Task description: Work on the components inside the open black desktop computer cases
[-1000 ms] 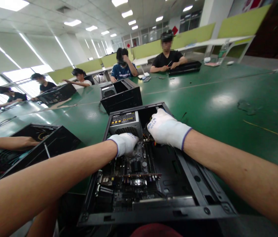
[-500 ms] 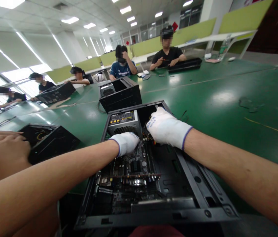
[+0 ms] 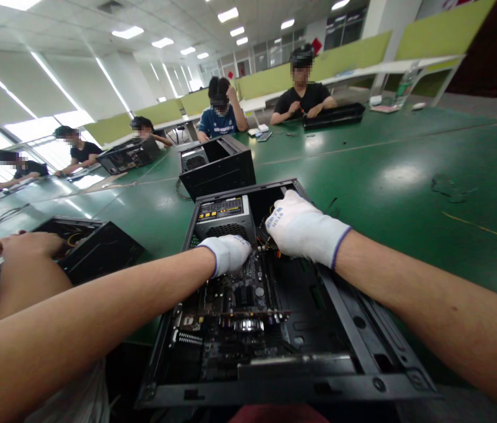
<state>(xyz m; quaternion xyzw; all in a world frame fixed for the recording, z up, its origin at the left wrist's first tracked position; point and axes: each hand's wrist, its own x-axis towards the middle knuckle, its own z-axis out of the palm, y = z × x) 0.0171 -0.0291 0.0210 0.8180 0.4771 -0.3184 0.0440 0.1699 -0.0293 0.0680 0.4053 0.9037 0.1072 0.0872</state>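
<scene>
We see a second open case [image 3: 217, 164] behind ours, a co-worker's hand [image 3: 32, 247] on another case [image 3: 98, 247], green table [image 3: 407, 170].

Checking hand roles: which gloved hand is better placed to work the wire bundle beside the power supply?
Right, probably. The right hand sits over the coloured wires beside the grey boxy power supply; the left hand rests lower, on the dark motherboard.

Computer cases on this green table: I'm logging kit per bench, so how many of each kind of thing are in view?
Open computer cases: 5
Power supply units in plain view: 2
White-gloved hands: 2, left hand, right hand
Total: 9
</scene>
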